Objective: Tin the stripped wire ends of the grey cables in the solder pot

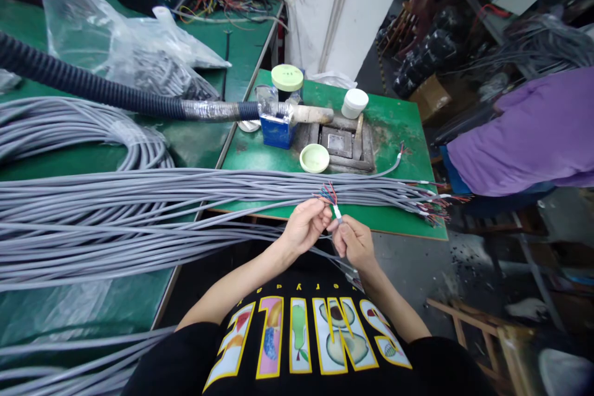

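My right hand (355,242) is closed around the end of a grey cable (340,220), just below a white band near its stripped end. From that end fan out several thin coloured wires (330,194), red and blue among them. My left hand (306,223) pinches at the wires on the left side, thumb against forefinger. Behind both hands lies a thick bundle of grey cables (260,189), running from the left across the green table. Their stripped ends (434,205) with reddish wires lie at the table's right edge.
A black corrugated hose (139,96) ends over a blue box (276,130). Beside it are a square metal pot (337,142), a pale green dish (314,158), a white jar (355,103) and a green-lidded tub (288,78). A person in purple (524,130) is at the right.
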{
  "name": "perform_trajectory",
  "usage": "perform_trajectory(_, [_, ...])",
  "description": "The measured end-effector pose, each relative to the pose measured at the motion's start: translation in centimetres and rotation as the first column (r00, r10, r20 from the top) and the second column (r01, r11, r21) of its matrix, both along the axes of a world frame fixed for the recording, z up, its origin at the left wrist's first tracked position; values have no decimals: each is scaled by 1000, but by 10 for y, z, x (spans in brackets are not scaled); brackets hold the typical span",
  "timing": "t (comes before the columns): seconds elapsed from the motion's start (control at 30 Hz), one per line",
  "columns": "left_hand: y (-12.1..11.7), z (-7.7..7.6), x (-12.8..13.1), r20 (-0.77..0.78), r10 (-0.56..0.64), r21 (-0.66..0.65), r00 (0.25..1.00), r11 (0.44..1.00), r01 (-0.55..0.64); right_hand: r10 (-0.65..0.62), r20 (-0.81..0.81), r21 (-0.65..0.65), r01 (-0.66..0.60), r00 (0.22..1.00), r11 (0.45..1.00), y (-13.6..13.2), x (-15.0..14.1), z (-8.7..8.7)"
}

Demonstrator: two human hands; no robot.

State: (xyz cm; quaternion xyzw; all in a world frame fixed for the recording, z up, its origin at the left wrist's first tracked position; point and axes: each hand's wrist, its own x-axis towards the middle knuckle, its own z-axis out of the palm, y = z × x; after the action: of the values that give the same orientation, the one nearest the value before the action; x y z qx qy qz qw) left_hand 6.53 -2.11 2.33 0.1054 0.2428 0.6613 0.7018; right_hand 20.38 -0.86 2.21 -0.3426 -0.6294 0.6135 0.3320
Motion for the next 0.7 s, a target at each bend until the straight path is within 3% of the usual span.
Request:
perform_trajectory(0.13, [1,1,0,37,-22,30,999,999,21,62,-25,-10,-62,998,998,1,-1,0])
perform_trajectory(0.3, [6,7,-10,51,-100,148,994,985,92,228,81,4,-229,970,973,2,-1,8])
perform_trajectory(0.47, [8,10,-20,-41,-131,233,990,963,137,261,102,-1,-262,960,965,2,0,9])
perform_trajectory(0.7, [6,2,-24,-107,-153,257,982,950,176,291,65,-24,-290,954,957,3,-1,8])
